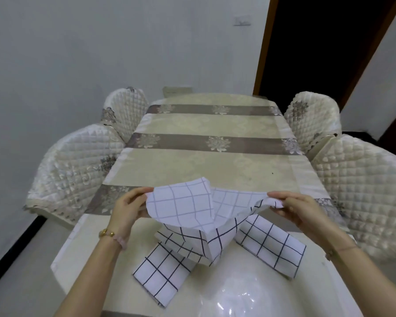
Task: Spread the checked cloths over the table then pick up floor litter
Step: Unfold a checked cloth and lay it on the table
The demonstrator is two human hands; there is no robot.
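A white dark-checked cloth (185, 204), half unfolded, is pinched at opposite edges by left hand (128, 207) and right hand (300, 209); spreading is judged begun, flat laying on the cream-striped worktop (204, 161) needed next

Both forearms (85, 282) are shown bare right down to the bottom edge of the view, pretty much. The left hand (128, 207) is set off by a beaded bracelet (111, 235) at the wrist: chunky gold beads are strung next to pale pink ones. At the wrist of the right hand (300, 209), a thread-like bracelet (336, 250) is worn, with a tiny brownish charm hung on it.
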